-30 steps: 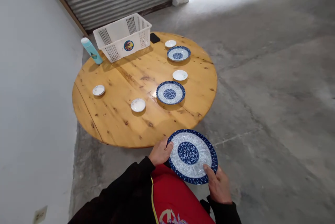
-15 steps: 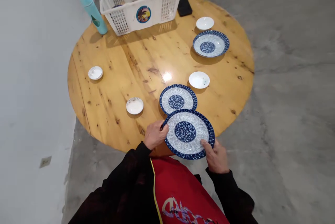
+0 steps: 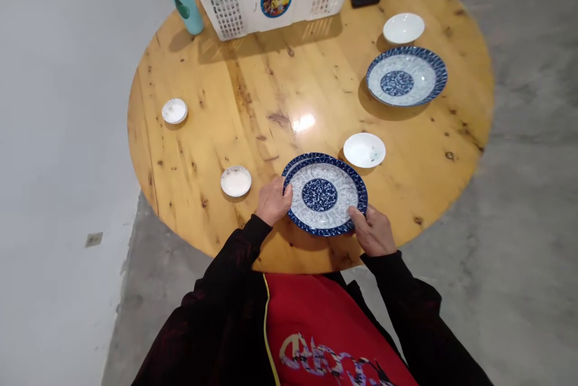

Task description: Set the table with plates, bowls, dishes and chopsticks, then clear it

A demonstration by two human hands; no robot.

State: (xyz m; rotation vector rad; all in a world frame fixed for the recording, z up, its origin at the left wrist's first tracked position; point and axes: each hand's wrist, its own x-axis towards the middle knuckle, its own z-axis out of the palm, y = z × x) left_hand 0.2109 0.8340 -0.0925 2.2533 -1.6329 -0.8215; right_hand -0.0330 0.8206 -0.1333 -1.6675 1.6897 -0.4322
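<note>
**Left hand (image 3: 273,200) and right hand (image 3: 372,230) gripping a plate (image 3: 323,195)**
Both are clasping its rim above a 2nd plate (image 3: 303,158) on the table (image 3: 289,79); 1 saucer (image 3: 364,150) is sitting beyond the right hand, another saucer (image 3: 235,181) beside the left.

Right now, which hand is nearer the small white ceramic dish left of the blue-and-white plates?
The left hand, just right of the small white ceramic dish; the right hand lies beyond the blue-and-white plates.

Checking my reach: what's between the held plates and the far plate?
A white dish lies between the held plates and far plate, in head view.
</note>
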